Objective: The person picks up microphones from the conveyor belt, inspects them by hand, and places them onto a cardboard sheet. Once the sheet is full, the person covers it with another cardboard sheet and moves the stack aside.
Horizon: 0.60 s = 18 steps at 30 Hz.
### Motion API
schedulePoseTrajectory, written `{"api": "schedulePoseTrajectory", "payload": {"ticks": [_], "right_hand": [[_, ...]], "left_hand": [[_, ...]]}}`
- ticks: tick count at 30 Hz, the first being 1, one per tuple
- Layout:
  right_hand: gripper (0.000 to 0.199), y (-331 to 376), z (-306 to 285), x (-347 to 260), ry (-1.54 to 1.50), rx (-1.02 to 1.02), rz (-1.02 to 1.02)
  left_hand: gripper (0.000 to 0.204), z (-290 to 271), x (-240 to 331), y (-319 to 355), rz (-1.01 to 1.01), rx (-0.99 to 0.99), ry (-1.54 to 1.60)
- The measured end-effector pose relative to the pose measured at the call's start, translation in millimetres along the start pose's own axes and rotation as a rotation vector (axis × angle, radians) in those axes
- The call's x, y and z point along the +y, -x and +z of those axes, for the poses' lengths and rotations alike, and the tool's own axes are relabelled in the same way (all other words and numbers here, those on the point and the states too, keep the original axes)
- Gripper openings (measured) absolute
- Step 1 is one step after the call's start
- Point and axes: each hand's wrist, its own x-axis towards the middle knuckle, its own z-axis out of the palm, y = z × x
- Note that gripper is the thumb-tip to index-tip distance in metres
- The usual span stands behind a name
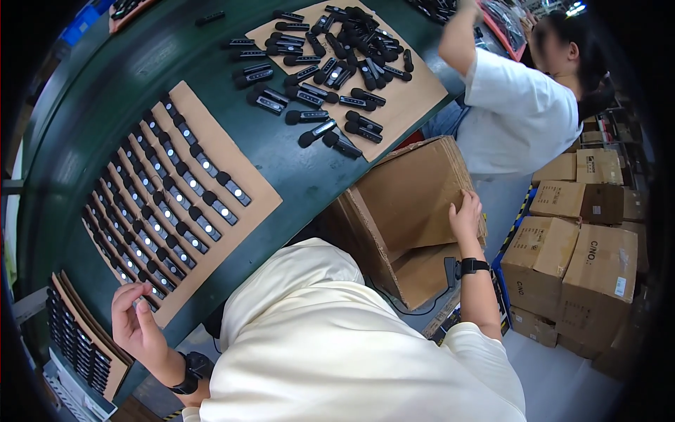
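My left hand (137,322) is raised at the near corner of a cardboard sheet (242,169), its fingers curled and the thumb drawn up to them. Whether anything small is pinched there I cannot make out. Rows of small black microphones (179,200) with foam tips lie on that sheet. On the right, my right hand (465,216) grips the edge of an open cardboard box (401,204), with the fingers over the rim. The box stands beside the table, and its visible inside holds nothing.
Loose black microphones (337,74) are heaped on another cardboard sheet (415,105) across the green table (232,84). Stacked sheets of microphones (74,337) sit at lower left. A co-worker (517,105) is at the upper right. Closed cartons (555,260) are piled on the right.
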Motion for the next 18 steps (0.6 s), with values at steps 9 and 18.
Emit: {"api": "schedulePoseTrajectory", "payload": {"ticks": [9,18], "right_hand": [[0.041,8,-12,-17,0.011,0.047,0.031],[0.022,-8,-32,-1,-0.247,-0.087,0.088]], "left_hand": [[0.013,1,-2,1,0.004,-0.008,0.009],[0.012,-2,13,-5,-0.052,0.040,0.030]]}}
